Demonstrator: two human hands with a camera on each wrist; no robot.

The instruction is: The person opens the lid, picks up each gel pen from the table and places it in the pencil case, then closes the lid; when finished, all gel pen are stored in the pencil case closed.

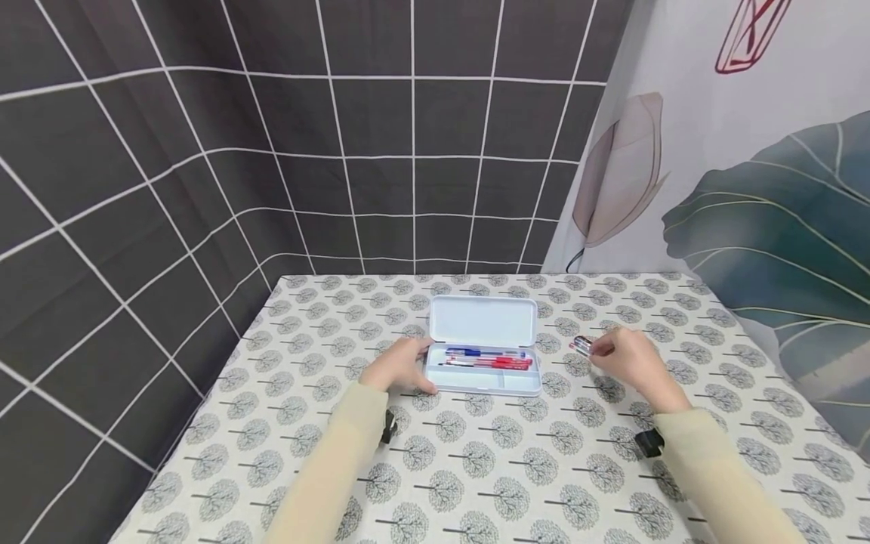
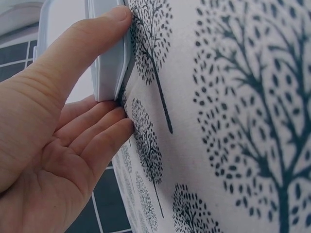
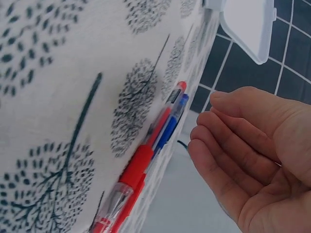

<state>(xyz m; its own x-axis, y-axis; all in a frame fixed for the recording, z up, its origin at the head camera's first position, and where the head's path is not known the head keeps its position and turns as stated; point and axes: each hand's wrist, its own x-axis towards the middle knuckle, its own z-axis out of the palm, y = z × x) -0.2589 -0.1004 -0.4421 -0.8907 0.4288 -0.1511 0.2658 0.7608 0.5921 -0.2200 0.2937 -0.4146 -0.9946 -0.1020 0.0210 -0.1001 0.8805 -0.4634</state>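
A light blue pencil case [image 1: 485,391] lies with its lid raised in the middle of the table. Inside it are a blue pen [image 1: 469,352] and red pens [image 1: 506,363]. My left hand [image 1: 401,365] holds the case at its left end, thumb [image 2: 104,29] on the front wall and fingers at the side. To the right, a red pen [image 3: 141,162] and a blue pen [image 3: 170,126] lie side by side on the cloth. My right hand [image 1: 628,359] hovers beside these pens, fingers loosely bent, with a gap between hand and pens in the right wrist view.
A white cloth with a tree pattern [image 1: 476,468] covers the table. Behind it hangs a dark curtain with white grid lines [image 1: 374,181]; a pale curtain with printed leaves [image 1: 782,227] hangs at the right.
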